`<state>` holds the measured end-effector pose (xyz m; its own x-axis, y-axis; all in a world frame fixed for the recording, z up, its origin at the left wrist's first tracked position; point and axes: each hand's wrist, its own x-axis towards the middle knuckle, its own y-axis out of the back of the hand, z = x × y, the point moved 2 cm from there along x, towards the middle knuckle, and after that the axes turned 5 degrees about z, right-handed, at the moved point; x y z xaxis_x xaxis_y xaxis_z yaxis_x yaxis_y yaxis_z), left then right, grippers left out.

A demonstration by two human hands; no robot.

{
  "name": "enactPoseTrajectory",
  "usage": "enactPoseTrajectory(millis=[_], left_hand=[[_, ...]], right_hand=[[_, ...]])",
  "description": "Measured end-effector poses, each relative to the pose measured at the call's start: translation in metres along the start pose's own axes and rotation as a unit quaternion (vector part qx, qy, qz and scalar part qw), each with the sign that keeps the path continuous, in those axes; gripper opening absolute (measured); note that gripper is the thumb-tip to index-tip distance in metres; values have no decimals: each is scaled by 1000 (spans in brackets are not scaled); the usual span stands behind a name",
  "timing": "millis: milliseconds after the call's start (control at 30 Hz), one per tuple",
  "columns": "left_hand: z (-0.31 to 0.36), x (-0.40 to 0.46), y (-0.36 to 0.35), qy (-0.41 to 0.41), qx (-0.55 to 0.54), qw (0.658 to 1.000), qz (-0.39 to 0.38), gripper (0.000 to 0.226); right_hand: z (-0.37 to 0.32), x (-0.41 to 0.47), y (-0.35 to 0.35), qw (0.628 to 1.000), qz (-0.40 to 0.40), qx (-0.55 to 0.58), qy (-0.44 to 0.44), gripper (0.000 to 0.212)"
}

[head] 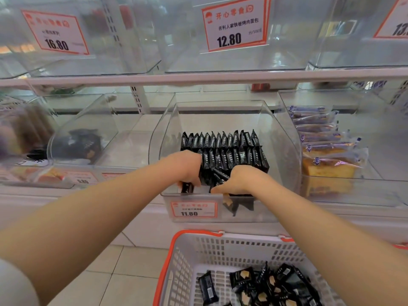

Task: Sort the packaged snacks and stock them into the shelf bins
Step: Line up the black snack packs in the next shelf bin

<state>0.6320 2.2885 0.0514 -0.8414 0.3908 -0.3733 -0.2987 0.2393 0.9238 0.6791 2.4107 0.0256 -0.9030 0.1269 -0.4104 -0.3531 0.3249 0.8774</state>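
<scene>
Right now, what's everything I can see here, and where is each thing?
black snack packets: many, upright in rows, centre clear bin
centre clear bin: one, transparent, lower shelf
price tag 11.80: one, red and white, front of centre clear bin
price tag 12.80: one, red and white, upper shelf
cake slices: several, blue-wrapped, right bin
basket: one, white, orange rim, below, holding loose black packets
left hand: grips black packets at the bin's front
right hand: grips black packets at the bin's front

red-edged price tags, tiled floor
</scene>
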Motion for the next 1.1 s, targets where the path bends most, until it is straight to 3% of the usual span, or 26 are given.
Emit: enactPoseTrajectory(millis=[133, 267, 367, 500, 600, 700, 767, 867, 967, 1100], left_hand=[[3, -2, 9, 26, 75, 997, 14, 9], [-2, -7, 18, -42, 116, 992, -5, 26], [-7, -15, 21, -90, 153, 983, 37, 32], [-10, -22, 12, -123, 181, 975, 25, 32], [-9, -23, 8, -123, 184, 975, 25, 46], [-7, -21, 8, -131, 196, 972, 22, 56], [-7, -19, 6, -132, 213, 968, 15, 56], [-7, -19, 3, -141, 239, 961, -4, 57], [-9, -19, 4, -155, 270, 950, -32, 62], [-9, -18, 2, -158, 291, 943, -26, 59]], right_hand=[[-22, -10, 1, 997, -56, 57, 18, 55], [-21, -9, 1, 965, -90, 246, -19, 43], [-12, -6, 1, 951, -90, 292, -49, 34], [-15, -7, -3, 929, -120, 347, -40, 11], [-18, -5, -3, 937, -68, 342, -5, 33], [-16, -5, -3, 928, -90, 361, 10, 49], [-13, -5, -4, 936, -117, 330, 26, 50], [-12, -5, -3, 966, -133, 219, 45, 16], [-15, -4, 0, 980, -116, 153, 55, 30], [-24, -1, -2, 990, 23, 54, 128, 43]])
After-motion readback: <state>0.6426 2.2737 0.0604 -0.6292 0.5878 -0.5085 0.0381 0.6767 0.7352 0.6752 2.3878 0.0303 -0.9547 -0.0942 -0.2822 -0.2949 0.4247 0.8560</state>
